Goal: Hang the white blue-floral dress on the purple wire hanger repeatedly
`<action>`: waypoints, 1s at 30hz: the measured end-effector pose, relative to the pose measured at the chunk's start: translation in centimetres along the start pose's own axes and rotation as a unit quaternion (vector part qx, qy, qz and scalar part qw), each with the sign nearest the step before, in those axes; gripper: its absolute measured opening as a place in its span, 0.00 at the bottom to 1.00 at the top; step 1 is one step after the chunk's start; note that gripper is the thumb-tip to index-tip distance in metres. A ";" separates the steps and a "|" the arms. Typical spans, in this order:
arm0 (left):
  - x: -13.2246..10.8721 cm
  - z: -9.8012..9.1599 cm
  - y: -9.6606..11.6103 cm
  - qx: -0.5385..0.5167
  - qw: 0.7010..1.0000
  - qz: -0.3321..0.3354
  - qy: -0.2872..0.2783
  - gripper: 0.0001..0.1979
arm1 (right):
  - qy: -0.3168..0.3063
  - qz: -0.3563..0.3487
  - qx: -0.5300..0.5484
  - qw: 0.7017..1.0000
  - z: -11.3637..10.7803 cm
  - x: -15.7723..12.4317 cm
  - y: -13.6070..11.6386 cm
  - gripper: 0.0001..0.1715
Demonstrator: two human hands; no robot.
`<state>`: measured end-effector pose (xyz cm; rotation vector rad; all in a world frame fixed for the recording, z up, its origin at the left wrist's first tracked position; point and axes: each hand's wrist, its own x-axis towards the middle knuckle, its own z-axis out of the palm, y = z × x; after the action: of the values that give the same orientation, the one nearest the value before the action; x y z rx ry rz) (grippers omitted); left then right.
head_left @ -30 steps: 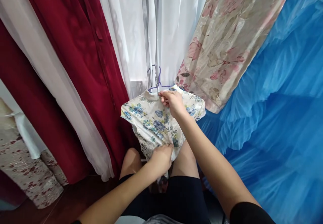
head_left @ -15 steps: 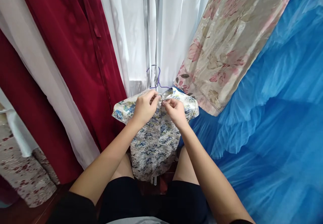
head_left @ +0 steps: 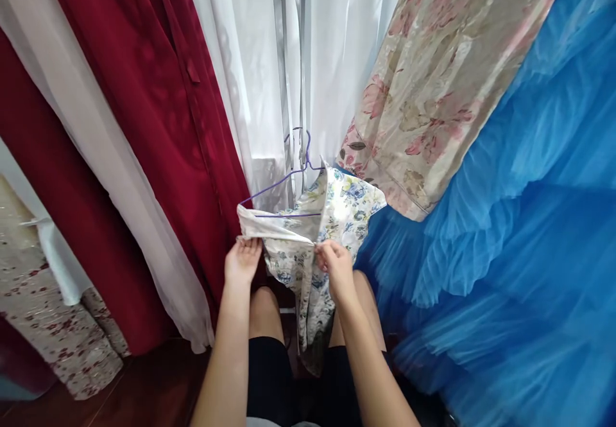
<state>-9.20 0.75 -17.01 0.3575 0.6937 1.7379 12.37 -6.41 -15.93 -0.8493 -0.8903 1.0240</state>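
Note:
A short-sleeved floral blouse (head_left: 349, 199), white with blue and yellow-green flowers, hangs partly on a purple wire hanger (head_left: 274, 187). Its right side still covers the hanger's shoulder, while the left side is pulled down and the hanger's left arm shows bare. My left hand (head_left: 244, 260) has its fingers curled around the edge of the blouse's left shoulder, just below the hanger's left tip. At the front opening, my right hand (head_left: 334, 260) pinches the blouse's edge near the collar. The lower blouse hangs down between my knees.
Dark red cloth (head_left: 168, 157) and a pale sheer panel (head_left: 139, 234) hang on the left. White drapes (head_left: 341, 48) are behind the hanger. To the right hang a beige floral dress (head_left: 423, 106) and a wide blue tulle skirt (head_left: 529, 273).
Both hands have moved down from the neckline, the left one also outward. The blouse's front has come open, and its left shoulder has slipped off the hanger.

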 end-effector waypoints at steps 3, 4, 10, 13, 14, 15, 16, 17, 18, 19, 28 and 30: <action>-3.2 -2.2 -4.2 0.004 0.998 -0.062 0.024 0.07 | 0.123 0.011 0.070 0.990 -3.9 -2.5 3.0 0.14; -4.2 -2.7 -5.2 0.005 0.997 -0.072 0.026 0.06 | 0.154 0.018 0.074 0.985 -5.4 -3.3 4.0 0.13; -9.1 -1.4 -7.2 0.097 0.983 -0.037 -0.149 0.09 | 0.304 0.013 0.030 0.952 -10.3 -5.0 6.6 0.14; -11.6 1.0 -7.0 0.222 0.936 0.020 -0.272 0.12 | 0.283 -0.051 -0.048 0.956 -9.1 -5.1 4.6 0.16; -12.5 1.7 -7.0 0.273 0.912 0.046 -0.304 0.12 | 0.224 -0.047 -0.074 0.971 -8.4 -5.3 3.7 0.16; -13.4 2.4 -7.1 0.318 0.886 0.073 -0.330 0.12 | 0.147 -0.026 -0.087 0.985 -7.7 -5.6 2.9 0.19; -14.1 3.0 -7.2 0.355 0.861 0.100 -0.350 0.12 | 0.068 0.008 -0.080 0.994 -7.1 -6.0 2.2 0.24; -14.7 3.4 -7.2 0.385 0.839 0.122 -0.364 0.12 | 0.000 0.047 -0.057 0.997 -6.5 -6.4 1.6 0.28; -15.1 3.8 -7.2 0.408 0.823 0.137 -0.372 0.12 | -0.049 0.085 -0.025 0.995 -6.0 -6.9 1.2 0.31; -15.3 4.0 -7.0 0.423 0.812 0.145 -0.376 0.12 | -0.080 0.117 0.007 0.990 -5.7 -7.3 0.8 0.34; -14.9 -0.7 -3.4 0.380 0.753 -0.147 -0.516 0.22 | -0.229 0.201 0.073 0.950 -6.4 -6.5 -3.8 0.21; -14.9 -2.4 -3.1 0.457 0.699 -0.147 -0.531 0.18 | -0.214 0.188 0.039 0.958 -6.5 -5.3 -5.4 0.21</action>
<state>-3.98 -13.60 -19.07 1.6744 0.6056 0.5042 18.68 -14.02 -14.68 -0.7563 -1.0636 1.6090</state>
